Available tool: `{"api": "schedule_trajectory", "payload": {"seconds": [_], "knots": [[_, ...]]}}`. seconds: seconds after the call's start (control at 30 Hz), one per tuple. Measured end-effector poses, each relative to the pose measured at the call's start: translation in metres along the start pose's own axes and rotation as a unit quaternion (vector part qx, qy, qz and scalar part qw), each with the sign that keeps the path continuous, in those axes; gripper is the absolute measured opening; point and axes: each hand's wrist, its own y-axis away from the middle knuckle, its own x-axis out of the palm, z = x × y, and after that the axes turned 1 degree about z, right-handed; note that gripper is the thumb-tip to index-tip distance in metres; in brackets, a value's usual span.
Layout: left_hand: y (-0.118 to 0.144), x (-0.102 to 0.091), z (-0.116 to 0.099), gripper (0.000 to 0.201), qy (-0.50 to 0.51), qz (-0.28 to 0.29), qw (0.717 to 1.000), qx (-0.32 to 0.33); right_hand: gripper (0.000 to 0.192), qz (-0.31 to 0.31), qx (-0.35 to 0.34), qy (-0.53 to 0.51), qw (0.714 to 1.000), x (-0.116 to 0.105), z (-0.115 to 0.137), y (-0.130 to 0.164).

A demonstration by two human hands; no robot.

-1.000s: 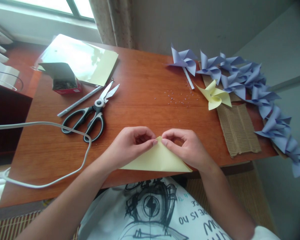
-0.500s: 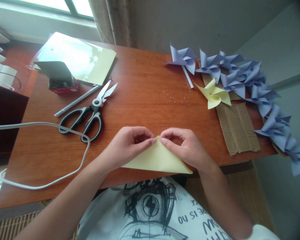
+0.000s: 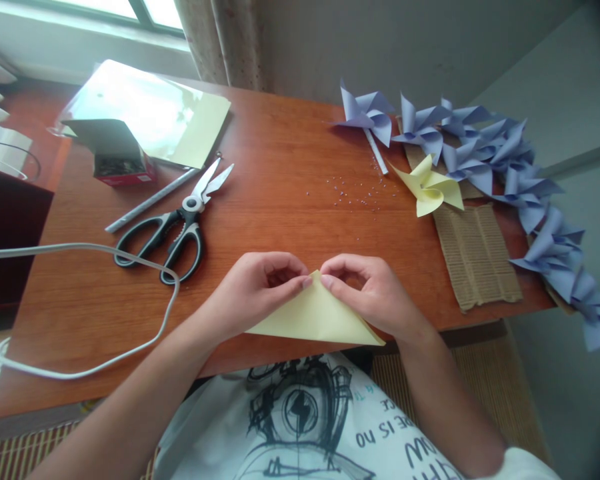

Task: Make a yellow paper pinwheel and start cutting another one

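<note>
A sheet of pale yellow paper (image 3: 320, 317), folded into a triangle, lies at the table's front edge with its tip pointing away from me. My left hand (image 3: 263, 290) pinches it just left of the tip, thumb on top and fingers curled. On the other side of the tip, my right hand (image 3: 373, 290) pinches the paper in the same way. The fingertips of both hands nearly meet there. Parts of the paper's slanted sides are hidden under my hands.
Open scissors (image 3: 191, 205), a silvery stick (image 3: 150, 200), an open small box (image 3: 123, 163) and yellow sheets in plastic (image 3: 203, 130) lie left. A white cable (image 3: 173, 313) loops nearer me. Rightward are purple pinwheels (image 3: 470, 163), a yellow pinwheel (image 3: 427, 190), corrugated cardboard (image 3: 477, 257) and scattered purple bits (image 3: 360, 195).
Both hands keep their pinch on the folded paper, almost unmoved. The view has shifted very slightly.
</note>
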Motion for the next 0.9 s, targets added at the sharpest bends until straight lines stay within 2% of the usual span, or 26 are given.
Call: {"api": "schedule_trajectory", "payload": {"seconds": [0.53,0.9], "knots": [[-0.0005,-0.0002,0.0029,0.014,0.016,0.003,1.000,0.000,0.011,0.004,0.000,0.002,1.000,-0.0021,0.0005,-0.0005],[-0.0006,-0.0004,0.0030,0.014,0.020,0.008,1.000,0.001,0.010,0.006,0.001,-0.001,1.000,-0.0022,0.0006,-0.0002]]}}
